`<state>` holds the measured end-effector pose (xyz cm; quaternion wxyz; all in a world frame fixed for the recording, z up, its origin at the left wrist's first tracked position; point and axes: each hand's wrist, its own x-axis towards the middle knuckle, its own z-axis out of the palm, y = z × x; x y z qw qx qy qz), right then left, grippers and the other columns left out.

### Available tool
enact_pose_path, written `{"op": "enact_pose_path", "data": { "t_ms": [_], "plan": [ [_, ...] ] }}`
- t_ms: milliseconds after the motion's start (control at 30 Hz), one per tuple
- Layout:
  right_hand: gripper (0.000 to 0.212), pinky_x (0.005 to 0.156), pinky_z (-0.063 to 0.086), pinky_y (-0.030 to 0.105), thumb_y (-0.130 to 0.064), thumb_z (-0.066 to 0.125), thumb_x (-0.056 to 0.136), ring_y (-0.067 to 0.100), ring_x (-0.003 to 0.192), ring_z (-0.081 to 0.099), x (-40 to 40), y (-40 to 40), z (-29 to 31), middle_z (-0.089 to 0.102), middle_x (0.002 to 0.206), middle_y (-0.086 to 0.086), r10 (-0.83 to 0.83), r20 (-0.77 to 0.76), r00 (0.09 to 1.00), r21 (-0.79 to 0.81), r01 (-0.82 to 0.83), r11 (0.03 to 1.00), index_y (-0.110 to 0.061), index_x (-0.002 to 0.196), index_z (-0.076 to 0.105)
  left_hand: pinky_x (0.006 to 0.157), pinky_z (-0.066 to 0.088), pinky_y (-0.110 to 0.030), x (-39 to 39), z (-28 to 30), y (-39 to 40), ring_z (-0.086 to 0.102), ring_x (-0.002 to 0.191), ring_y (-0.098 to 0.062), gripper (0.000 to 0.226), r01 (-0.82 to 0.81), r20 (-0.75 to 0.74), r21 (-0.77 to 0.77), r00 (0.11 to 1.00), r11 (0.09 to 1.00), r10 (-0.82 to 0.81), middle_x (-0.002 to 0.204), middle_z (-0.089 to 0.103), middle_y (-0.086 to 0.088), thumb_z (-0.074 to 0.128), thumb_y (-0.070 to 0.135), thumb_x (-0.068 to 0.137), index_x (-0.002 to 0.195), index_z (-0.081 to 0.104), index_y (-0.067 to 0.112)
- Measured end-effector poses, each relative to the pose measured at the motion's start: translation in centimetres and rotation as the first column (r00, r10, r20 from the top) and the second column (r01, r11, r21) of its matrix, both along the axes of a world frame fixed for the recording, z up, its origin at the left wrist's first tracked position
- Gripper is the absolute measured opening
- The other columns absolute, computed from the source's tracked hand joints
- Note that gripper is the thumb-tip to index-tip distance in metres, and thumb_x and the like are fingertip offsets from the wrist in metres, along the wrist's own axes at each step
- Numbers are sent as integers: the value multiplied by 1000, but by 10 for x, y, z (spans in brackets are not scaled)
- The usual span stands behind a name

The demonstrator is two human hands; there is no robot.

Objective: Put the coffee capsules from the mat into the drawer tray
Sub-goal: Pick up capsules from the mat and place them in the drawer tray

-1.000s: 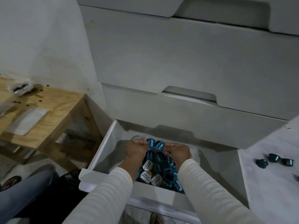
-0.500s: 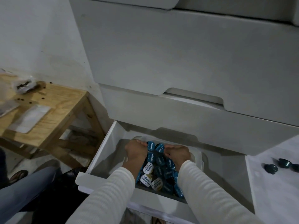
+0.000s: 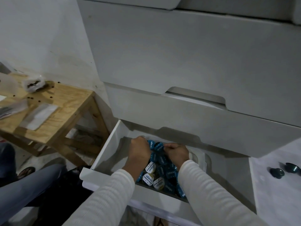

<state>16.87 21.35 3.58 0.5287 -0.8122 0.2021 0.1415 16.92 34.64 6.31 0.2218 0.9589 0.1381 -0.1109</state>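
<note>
The open bottom drawer (image 3: 105,147) holds a clear plastic tray (image 3: 199,158) filled with several blue and white coffee capsules (image 3: 162,170). Both my hands are down in the tray at its far end. My left hand (image 3: 140,149) pinches a blue capsule (image 3: 151,144) standing on edge. My right hand (image 3: 176,151) pinches another blue capsule (image 3: 158,146) beside it. Two dark capsules (image 3: 284,171) lie on the white mat (image 3: 276,193) at the right.
Closed white drawers (image 3: 187,54) rise above the open one. A wooden stool-table (image 3: 65,108) with bags and papers stands to the left, against the wall. Another person's legs in grey trousers (image 3: 24,181) and a sandalled foot are at lower left.
My hands have stayed at the far end of the tray, holding the same two upright capsules. The camera shifted slightly, bringing the mat's capsules further right.
</note>
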Motion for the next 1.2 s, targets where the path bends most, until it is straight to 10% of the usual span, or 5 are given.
{"op": "enact_pose_path", "data": {
  "t_ms": [233, 467, 667, 1200],
  "plan": [
    [29, 93, 44, 30, -21, 50, 89, 28, 110, 55, -27, 3, 26, 59, 122, 12, 441, 82, 894, -469, -356, 808, -13, 115, 59, 85, 51, -31, -31, 6, -5, 59, 103, -24, 32, 241, 72, 257, 961, 936, -267, 117, 58, -13, 49, 20, 92, 120, 48, 6],
    [47, 112, 23, 32, -26, 46, 94, 28, 133, 34, -67, -2, 47, 42, 142, 14, 549, 176, 817, -713, -279, 643, -6, 136, 39, 107, 36, -31, -61, -3, -11, 44, 122, -24, 42, 271, 249, 393, 889, 879, -385, 132, 50, -12, 50, 19, 90, 129, 46, 5],
    [47, 115, 15, 29, -28, 40, 96, 23, 140, 26, -104, -22, 65, 36, 147, 11, 489, 301, 819, -759, -105, 643, -8, 139, 35, 82, 55, -32, -90, 12, -37, 68, 91, -24, 65, 279, 428, 403, 785, 872, -449, 99, 70, -12, 90, 29, 46, 101, 67, 3],
    [38, 94, 47, 35, -15, 60, 85, 29, 116, 57, -163, -184, 65, 60, 125, 15, 118, 484, 867, -697, 300, 651, -2, 121, 57, 72, 57, -26, -124, 23, -216, 69, 84, -19, 51, 542, 608, 250, 557, 802, -566, 92, 72, -7, 87, 21, 55, 100, 68, 7]
  ]
}}
